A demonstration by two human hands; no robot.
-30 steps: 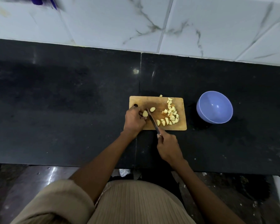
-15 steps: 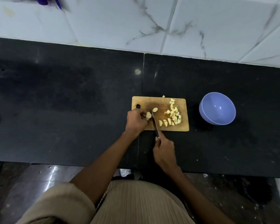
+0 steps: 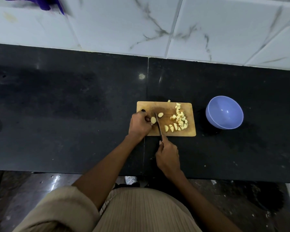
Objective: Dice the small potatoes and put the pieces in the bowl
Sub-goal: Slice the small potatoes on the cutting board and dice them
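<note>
A small wooden cutting board [image 3: 192, 131] lies on the black counter. My left hand [image 3: 139, 124] pinches a pale potato piece [image 3: 153, 120] at the board's left side. Just right of that piece stands the knife blade [image 3: 158, 125], its handle gripped by my right hand [image 3: 167, 155] at the board's near edge. Another small piece [image 3: 160, 115] lies beyond the blade. A heap of diced potato [image 3: 179, 120] covers the board's right half. One stray cube [image 3: 169, 101] sits at the far edge. An empty lilac bowl [image 3: 224, 112] stands to the right.
The black stone counter [image 3: 65, 114] stretches wide to the left and right, with a seam running down its middle. White marble tiles [image 3: 157, 25] back it. Something purple [image 3: 40, 2] hangs at the top left. The counter's near edge is just behind my wrists.
My right hand and the knife have drawn back towards me a little. My left hand keeps its hold on the potato piece. The camera view shifted slightly.
</note>
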